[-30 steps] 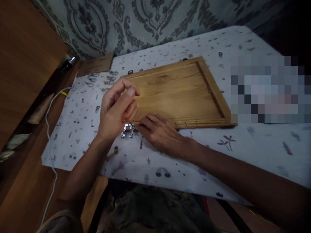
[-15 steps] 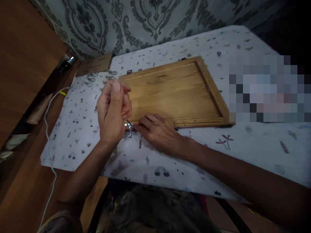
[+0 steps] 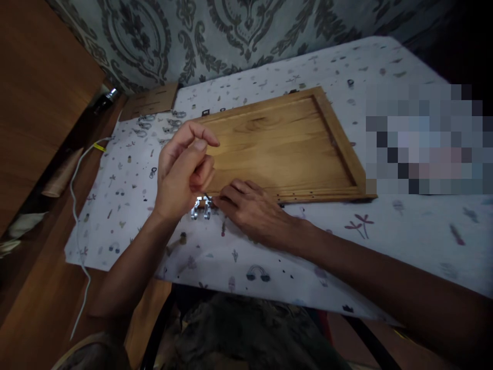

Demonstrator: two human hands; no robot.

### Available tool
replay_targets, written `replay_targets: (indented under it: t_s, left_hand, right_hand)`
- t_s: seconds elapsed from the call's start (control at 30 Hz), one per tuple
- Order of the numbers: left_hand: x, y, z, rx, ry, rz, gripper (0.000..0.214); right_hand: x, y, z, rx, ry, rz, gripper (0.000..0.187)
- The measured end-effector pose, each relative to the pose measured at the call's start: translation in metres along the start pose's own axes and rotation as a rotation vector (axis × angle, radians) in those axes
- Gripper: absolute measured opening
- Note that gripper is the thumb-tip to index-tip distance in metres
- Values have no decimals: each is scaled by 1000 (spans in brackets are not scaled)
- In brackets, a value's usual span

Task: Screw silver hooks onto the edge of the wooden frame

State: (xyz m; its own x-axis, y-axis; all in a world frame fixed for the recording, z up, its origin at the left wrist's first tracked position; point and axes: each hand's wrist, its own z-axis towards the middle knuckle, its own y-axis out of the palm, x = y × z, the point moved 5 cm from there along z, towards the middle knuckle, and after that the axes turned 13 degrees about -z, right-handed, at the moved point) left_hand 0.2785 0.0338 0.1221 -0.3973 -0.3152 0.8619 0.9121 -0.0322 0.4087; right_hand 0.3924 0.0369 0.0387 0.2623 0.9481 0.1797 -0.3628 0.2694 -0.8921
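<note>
A framed wooden panel (image 3: 269, 144) lies on the table under my hands. At the left end of its near edge sits a silver metal hinge (image 3: 195, 209), its two curved arms sticking out toward me. My left hand (image 3: 185, 167) is curled above the hinge, index finger partly lifted. A thin dark shaft (image 3: 208, 197) reaches from under it down to the hinge; the tool's handle is hidden in the fist. Against the panel's near edge, just right of the hinge, my right hand (image 3: 250, 208) presses with bent fingers, its fingertips close to the shaft's tip.
Several metal hinge pieces (image 3: 173, 123) lie left of the panel, before a flat cardboard piece (image 3: 150, 102). Small dark fittings (image 3: 205, 112) lie along its far edge. A white cable (image 3: 75, 205) hangs at the table's left. Blurred-out pixels cover the right side.
My left hand has rolled, its index finger lifting and extending rightward, and more of the hinge shows. My right hand stays by the hinge. The view has shifted slightly.
</note>
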Motion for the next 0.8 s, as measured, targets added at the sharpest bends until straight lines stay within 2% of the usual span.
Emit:
replay_targets:
  t_s: [0.17,0.27,0.37,0.5,0.63,0.8]
  left_hand:
    - [-1,-2,0,-17,-55,65,17]
    - [-2,-3,-2,11,-26,98,18]
    - [-1,0,-3,-11,-4,103,20]
    - [12,9,-4,-39,44,81,17]
    - [23,11,-8,35,47,91,11]
    - [18,2,-18,143,38,104,18]
  right_hand:
    - [0,0,0,3,-1,-5,16]
    - [0,-1,0,8,-7,-4,17]
    - [0,-2,0,18,-5,-4,18]
    - [-1,-2,-2,35,-3,-8,18]
    - [-1,-1,-2,54,-9,-10,16]
    - [0,-1,-3,64,-3,-11,15]
